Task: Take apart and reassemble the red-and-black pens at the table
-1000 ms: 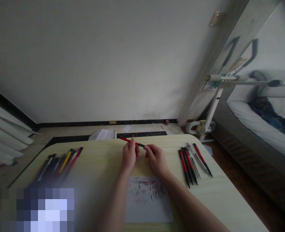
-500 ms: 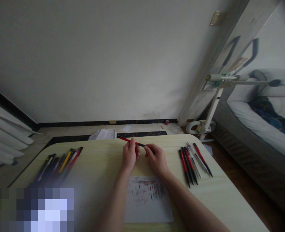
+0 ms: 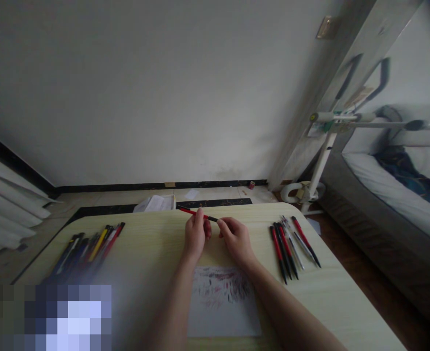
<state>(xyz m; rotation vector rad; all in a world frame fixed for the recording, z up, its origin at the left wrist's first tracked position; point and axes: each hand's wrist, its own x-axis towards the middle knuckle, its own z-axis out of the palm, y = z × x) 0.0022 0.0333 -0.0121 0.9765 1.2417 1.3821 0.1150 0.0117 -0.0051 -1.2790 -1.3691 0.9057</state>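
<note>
Both hands hold one red and black pen (image 3: 190, 211) above the far middle of a pale wooden table (image 3: 152, 243). My left hand (image 3: 195, 236) pinches the red barrel. My right hand (image 3: 235, 239) pinches the black end of the same pen. Below my wrists lies a white sheet of paper (image 3: 222, 300) covered with red and black scribbles.
Several pens (image 3: 86, 248) lie in a bunch at the table's left, and several red and black pens (image 3: 291, 243) lie in a row at its right. A white stand (image 3: 319, 170) and a bed (image 3: 393, 190) are at the right. Papers (image 3: 156, 203) lie on the floor beyond the table.
</note>
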